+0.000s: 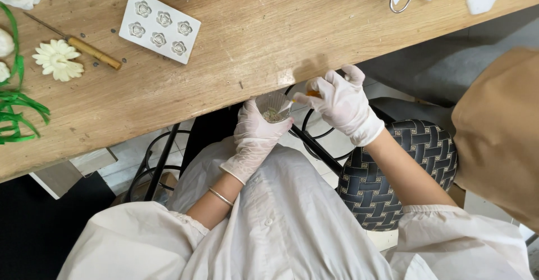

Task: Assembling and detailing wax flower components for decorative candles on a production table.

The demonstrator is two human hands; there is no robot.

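The left hand (255,137) wears a thin white glove, and its fingers are curled around a small clear cup (274,107), holding it from below. The cup sits just past the near edge of the wooden table (252,44), above the person's lap. There is some pale, grainy stuff in the bottom of the cup. The right hand (342,103) has a white glove too. Its fingers are pinched tight on a thin little tool with an orange handle (307,95), and the tip of the tool dips into the cup. The two hands are close together, just beside each other. On the table, well away from the hands, lies a white mold tray (159,25) with six small rose shapes in it. Near that is a stick tool with a wooden handle (84,47), and just below it a white flower (57,60) with many petals. Green ribbon (14,103) curls at the left edge of the table. A woven black chair seat (393,173) is under the right arm. The person wears a loose cream shirt (292,224) and a thin bangle (220,196) on the left wrist.
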